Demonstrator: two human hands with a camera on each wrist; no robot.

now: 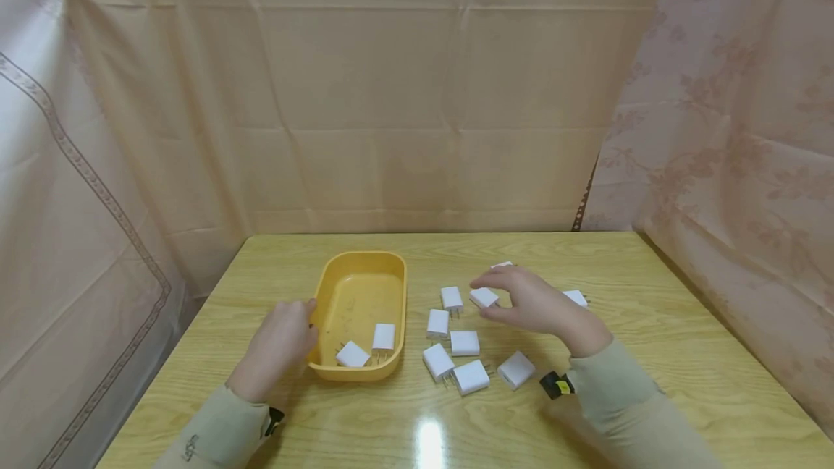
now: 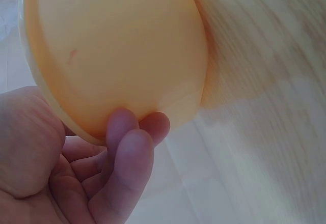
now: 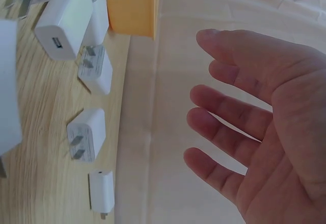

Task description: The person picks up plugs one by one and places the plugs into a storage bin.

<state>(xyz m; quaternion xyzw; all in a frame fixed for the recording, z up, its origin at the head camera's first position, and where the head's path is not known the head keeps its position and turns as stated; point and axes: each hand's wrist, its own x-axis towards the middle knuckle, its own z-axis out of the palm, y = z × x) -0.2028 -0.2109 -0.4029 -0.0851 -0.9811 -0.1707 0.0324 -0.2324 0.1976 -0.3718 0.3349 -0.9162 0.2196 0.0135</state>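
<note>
Yellow tray (image 1: 371, 295) on the left part of the table (image 1: 365, 429); two white chargers lie inside at its near end, one (image 1: 352, 355) turned askew, the other (image 1: 383, 336) beside the right wall. Left hand (image 1: 280, 342) grips the tray's left edge with curled fingers. Judged purpose: steadying, since so light-looking a tray could slide if knocked.

Right hand (image 1: 531, 299): thumb and fingers parted and gently curved, nothing held. It hovers about a loose charger (image 1: 484, 298); the spread suggests room left for the charger's body, though contact cannot be confirmed. Other chargers lie scattered between tray and right hand, prongs pointing various ways, so the arrangement looks unsorted; one (image 1: 516, 370) sits nearest the right sleeve (image 1: 615, 382).

Visibility: a far charger (image 1: 502, 264) shows only a sliver above the right hand; another (image 1: 576, 297) is partly covered by the same hand. Left wrist view: fingertips meet the tray wall, but thumb placement is unclear and the tray runs out of frame. Right wrist view: a large white shape (image 3: 7, 86) is cut off at the left edge, probably a charger.
</note>
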